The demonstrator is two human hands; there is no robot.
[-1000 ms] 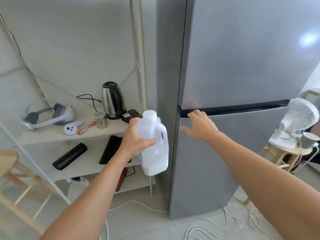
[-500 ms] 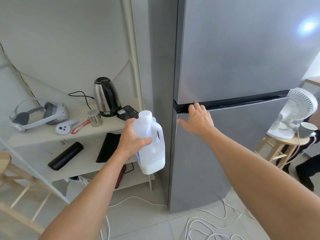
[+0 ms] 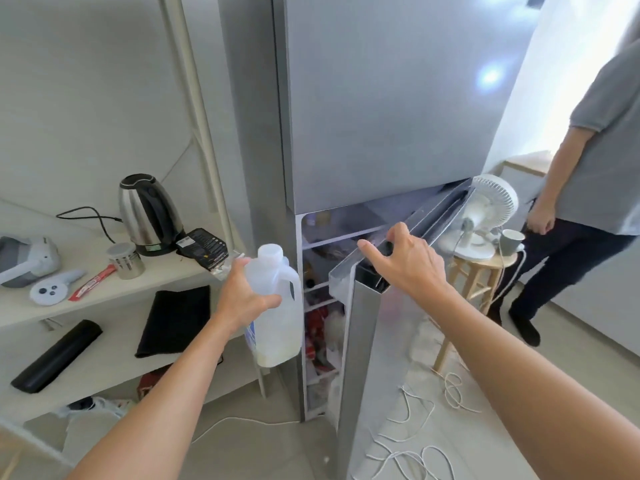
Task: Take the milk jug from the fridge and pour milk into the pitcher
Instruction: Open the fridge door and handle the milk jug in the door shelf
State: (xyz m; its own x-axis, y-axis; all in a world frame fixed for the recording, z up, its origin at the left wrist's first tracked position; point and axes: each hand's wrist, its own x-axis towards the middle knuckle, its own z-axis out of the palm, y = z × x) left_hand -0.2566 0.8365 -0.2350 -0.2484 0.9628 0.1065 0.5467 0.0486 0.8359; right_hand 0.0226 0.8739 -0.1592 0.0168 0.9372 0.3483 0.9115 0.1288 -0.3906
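A translucent plastic milk jug (image 3: 278,327) with a white cap and a little milk at its bottom hangs in front of the fridge's left edge, held by my left hand (image 3: 242,296) around its upper body. The tall grey fridge (image 3: 381,98) has its lower door (image 3: 367,358) swung partly open, showing shelves with food inside. My right hand (image 3: 405,261) grips the top edge of that lower door. No pitcher is in view.
A white shelf unit (image 3: 104,296) on the left carries a steel kettle (image 3: 149,213), a headset, a small tin and black items. A stool with a white fan (image 3: 485,216) and a cup stands right of the fridge. Another person (image 3: 588,168) stands at far right. Cables lie on the floor.
The lower fridge door was shut with my right hand at its top edge; now it is pulled partly open. My left hand still holds the jug in about the same place.
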